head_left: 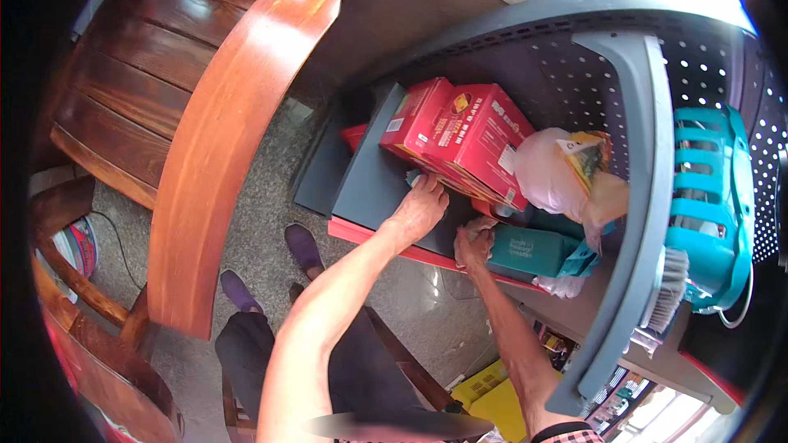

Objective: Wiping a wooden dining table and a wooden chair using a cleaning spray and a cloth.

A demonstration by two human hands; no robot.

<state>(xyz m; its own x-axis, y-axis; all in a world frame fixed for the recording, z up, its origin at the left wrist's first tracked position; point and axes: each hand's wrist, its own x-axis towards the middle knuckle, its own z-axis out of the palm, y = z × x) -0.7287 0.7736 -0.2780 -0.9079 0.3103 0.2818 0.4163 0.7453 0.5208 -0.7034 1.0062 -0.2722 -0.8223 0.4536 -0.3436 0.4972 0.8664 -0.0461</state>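
Note:
My left hand (420, 206) rests at the lower front of the red cardboard boxes (458, 135) on a grey metal shelf (369, 187). Its fingers are bent around a small pale and teal thing, mostly hidden. My right hand (475, 243) is at the shelf's red front edge, closed on a crumpled whitish, see-through wad, perhaps plastic or cloth. Beside it lies a teal package (529, 250) bearing writing. A tied translucent plastic bag (545, 166) and a yellow printed packet (590, 160) stand right of the boxes.
A grey shelf post (646, 135) curves down on the right, with a teal plastic basket (708, 197) and a grey-bristled brush (668, 289) beyond it. A wooden chair's curved rail (215, 135) stands on the left. Below right is a yellow plastic crate (492, 400).

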